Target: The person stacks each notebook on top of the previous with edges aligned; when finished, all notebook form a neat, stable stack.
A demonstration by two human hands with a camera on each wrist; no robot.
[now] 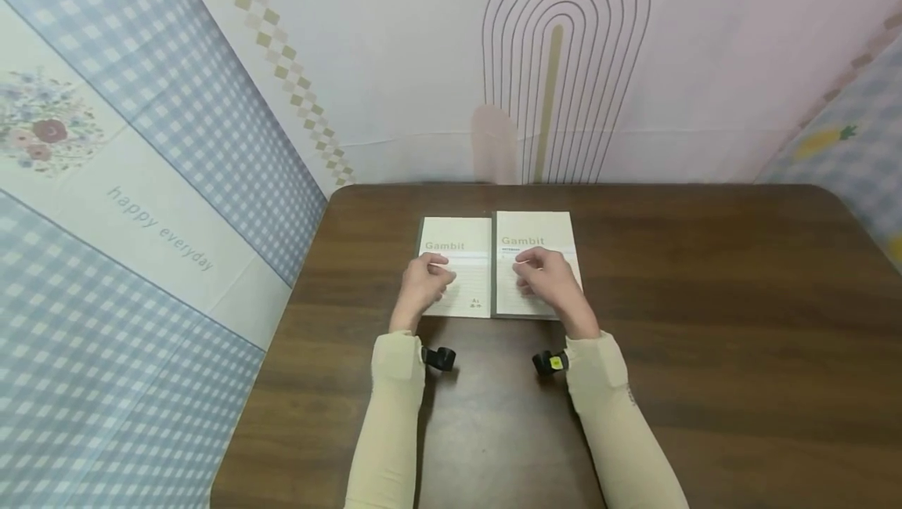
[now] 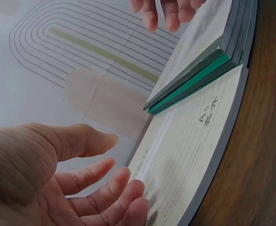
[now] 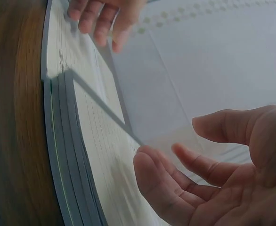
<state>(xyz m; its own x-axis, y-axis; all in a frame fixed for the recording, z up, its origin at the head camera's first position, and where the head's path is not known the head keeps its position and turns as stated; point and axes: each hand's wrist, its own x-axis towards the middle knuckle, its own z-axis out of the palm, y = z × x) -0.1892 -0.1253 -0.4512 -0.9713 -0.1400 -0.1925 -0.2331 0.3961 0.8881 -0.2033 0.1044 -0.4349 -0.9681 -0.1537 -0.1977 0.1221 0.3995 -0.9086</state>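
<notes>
Two places on the table hold white-covered notebooks marked "Gambit", side by side. On the left is a single notebook [image 1: 468,282], with "A5" on its lower corner. Against it on the right stands a taller stack of notebooks [image 1: 510,294], with grey and green spines showing in the left wrist view. My left hand [image 1: 425,283] hovers over the left notebook, fingers loosely bent and apart from the thumb, holding nothing. Over the right stack, my right hand [image 1: 552,278] is likewise relaxed with nothing between thumb and fingers; in the right wrist view its fingertips [image 3: 147,162] overlap the top cover's edge.
A dark brown wooden table [image 1: 705,297] extends widely to the right of the notebooks. Behind it hangs a pale patterned cloth [image 1: 409,63], and a blue checked cloth [image 1: 106,290] lines the left side. Each wrist carries a small black camera [image 1: 441,359].
</notes>
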